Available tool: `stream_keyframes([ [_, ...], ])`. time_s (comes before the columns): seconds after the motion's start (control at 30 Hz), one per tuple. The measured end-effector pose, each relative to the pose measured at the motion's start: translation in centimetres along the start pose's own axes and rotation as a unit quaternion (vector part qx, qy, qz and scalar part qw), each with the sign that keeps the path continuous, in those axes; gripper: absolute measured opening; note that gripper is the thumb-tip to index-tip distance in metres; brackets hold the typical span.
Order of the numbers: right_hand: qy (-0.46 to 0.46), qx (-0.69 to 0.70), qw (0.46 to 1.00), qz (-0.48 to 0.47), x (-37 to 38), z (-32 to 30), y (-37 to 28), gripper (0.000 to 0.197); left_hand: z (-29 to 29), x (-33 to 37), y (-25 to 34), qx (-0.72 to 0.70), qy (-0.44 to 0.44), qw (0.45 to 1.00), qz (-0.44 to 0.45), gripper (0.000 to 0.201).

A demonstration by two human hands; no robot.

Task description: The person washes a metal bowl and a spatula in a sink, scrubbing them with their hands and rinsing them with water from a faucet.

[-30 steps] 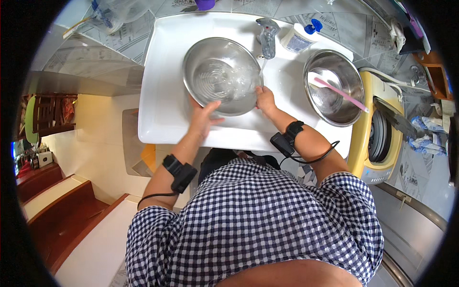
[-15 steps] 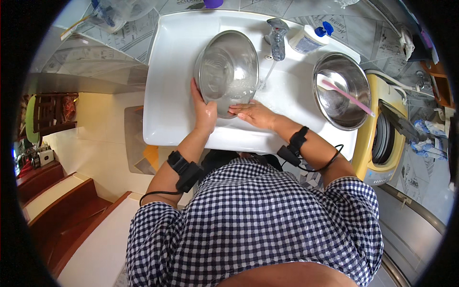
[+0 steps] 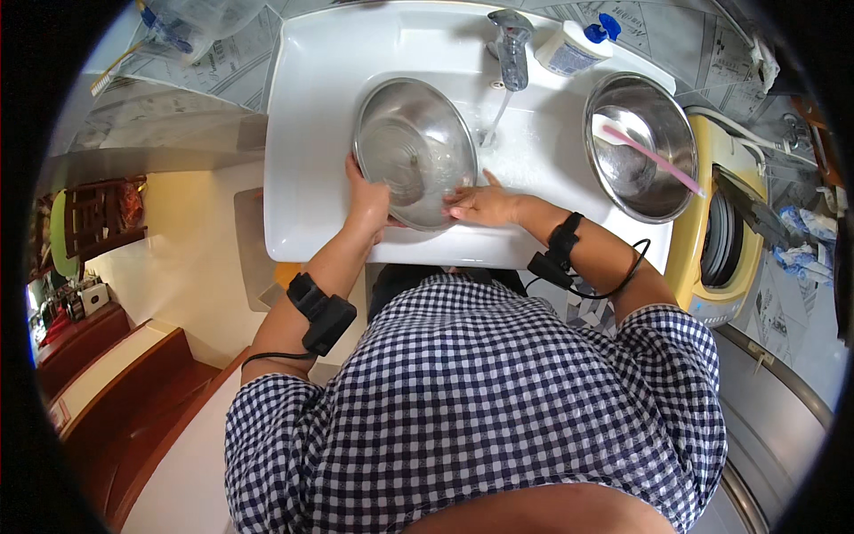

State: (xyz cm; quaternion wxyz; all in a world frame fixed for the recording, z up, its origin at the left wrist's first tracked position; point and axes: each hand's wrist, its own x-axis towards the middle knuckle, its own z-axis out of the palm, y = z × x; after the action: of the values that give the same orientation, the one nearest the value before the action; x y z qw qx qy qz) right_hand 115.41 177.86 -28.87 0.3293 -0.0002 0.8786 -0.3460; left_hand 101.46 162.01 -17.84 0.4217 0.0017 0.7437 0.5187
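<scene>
A shiny metal bowl (image 3: 409,133) is held tilted over the white sink (image 3: 307,107), with a little water inside. My left hand (image 3: 366,198) grips its near left rim, the thumb over the edge and the other fingers partly hidden beneath. At the near right rim, my right hand (image 3: 487,203) lays its fingers against the bowl's inner wall, the thumb spread away. Water runs from the faucet (image 3: 510,53) just right of the bowl and splashes in the basin.
A second metal bowl (image 3: 623,187) holding a pink-handled utensil (image 3: 654,160) rests at the sink's right end. Behind it stands a white bottle with a blue top (image 3: 569,52). A yellow washing machine (image 3: 703,289) with its door ajar is at right.
The bowl has come slightly nearer to me in the picture and its tilt has shifted. My right hand has moved a little right along the rim, its thumb now spread outward.
</scene>
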Motion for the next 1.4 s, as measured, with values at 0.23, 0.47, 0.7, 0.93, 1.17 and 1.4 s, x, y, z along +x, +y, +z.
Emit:
stream_keyframes([
  [0.23,0.05,-0.195,0.978,0.058,1.2,-2.4,2.7,0.04,-0.2,1.9,-2.0,0.044,-0.013,0.996,0.08,0.082],
  [0.47,0.012,-0.18,0.982,0.046,0.1,-1.4,1.9,0.04,-0.2,2.2,-1.8,0.056,-0.002,0.988,0.141,0.078],
  [0.7,-0.051,0.049,0.997,0.031,-0.9,-2.1,1.2,0.041,0.2,3.6,-3.6,0.185,0.025,0.96,0.209,0.078],
  [0.93,0.323,0.091,0.929,0.157,1.0,1.6,2.5,0.106,0.6,2.4,-2.9,0.137,0.05,0.947,0.287,0.077],
  [1.17,0.268,0.541,0.794,0.073,2.8,1.0,2.3,0.081,1.1,1.4,-2.7,0.157,0.06,0.921,0.352,0.076],
  [1.4,0.301,0.281,0.866,0.283,3.8,0.3,2.9,0.035,1.9,0.7,-2.5,0.153,0.032,0.927,0.34,0.079],
])
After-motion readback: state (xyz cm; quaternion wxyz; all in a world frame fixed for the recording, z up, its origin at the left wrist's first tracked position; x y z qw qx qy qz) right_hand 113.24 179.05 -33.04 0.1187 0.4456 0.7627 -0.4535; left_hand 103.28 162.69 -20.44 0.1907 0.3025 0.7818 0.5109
